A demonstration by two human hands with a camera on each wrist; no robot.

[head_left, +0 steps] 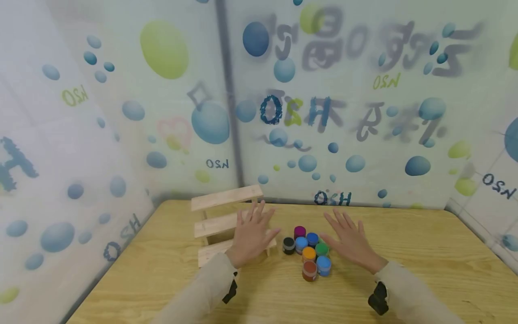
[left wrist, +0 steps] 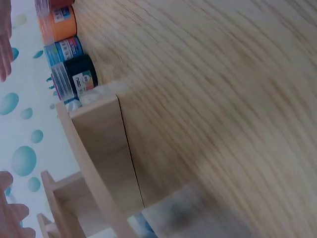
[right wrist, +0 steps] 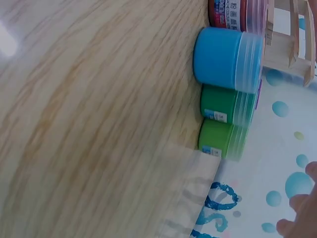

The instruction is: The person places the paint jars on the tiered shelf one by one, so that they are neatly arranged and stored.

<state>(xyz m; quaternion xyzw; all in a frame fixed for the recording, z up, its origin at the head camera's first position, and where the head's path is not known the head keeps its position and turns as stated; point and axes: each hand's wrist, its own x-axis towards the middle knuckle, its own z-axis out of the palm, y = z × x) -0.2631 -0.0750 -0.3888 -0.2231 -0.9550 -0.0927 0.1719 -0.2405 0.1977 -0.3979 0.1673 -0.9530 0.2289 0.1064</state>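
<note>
My left hand [head_left: 252, 235] hovers palm down over the right side of a three-tier wooden shelf [head_left: 216, 226], fingers spread and holding nothing. To the right, my right hand [head_left: 351, 240] is likewise spread, its thumb beside a cluster of lidded paint jars. The cluster includes a black jar [head_left: 288, 245], a magenta jar [head_left: 300, 232], an orange jar [head_left: 309, 254], a green jar [head_left: 322, 249], a red-brown jar [head_left: 309, 271] and several blue ones, such as the front blue jar [head_left: 323, 265]. A light green jar [right wrist: 215, 138] shows in the right wrist view.
Everything stands on a wood-grain table [head_left: 429, 270]. Behind it rises a pale curtain-like backdrop [head_left: 364, 144] printed with blue and green bubbles and lettering. Dark wrist straps [head_left: 378, 298] sit over the light sleeves.
</note>
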